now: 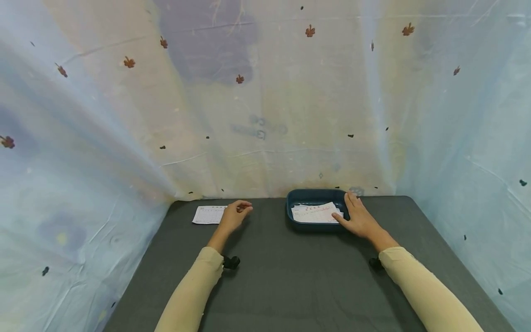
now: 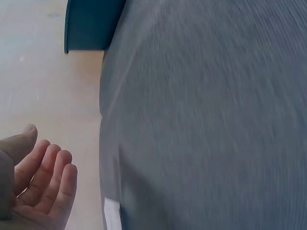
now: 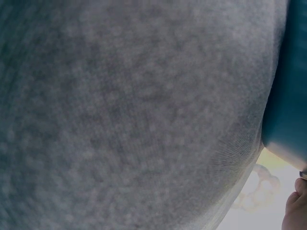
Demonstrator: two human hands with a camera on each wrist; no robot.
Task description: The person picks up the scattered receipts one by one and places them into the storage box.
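Note:
A dark blue plastic bin [image 1: 317,228] stands near the back edge of the table, with several printed paper slips [image 1: 314,213] inside. My right hand [image 1: 362,221] is at the bin's right end, fingers extended along the rim and thumb spread over the front corner near the slips. In the right wrist view only a few fingertips [image 3: 298,203] show beside the bin's wall. To the left, a white printed sheet or pad [image 1: 209,215] lies on the table. My left hand [image 1: 233,217] hovers by its right side, partly covering it, fingers loosely bent and nothing visible between them.
A dark grey cloth covers the table [image 1: 286,276]. Behind it and along both sides hangs a pale patterned curtain [image 1: 265,115], close to the table's back edge. A small black device [image 1: 231,263] is strapped to the left wrist, another [image 1: 375,263] to the right.

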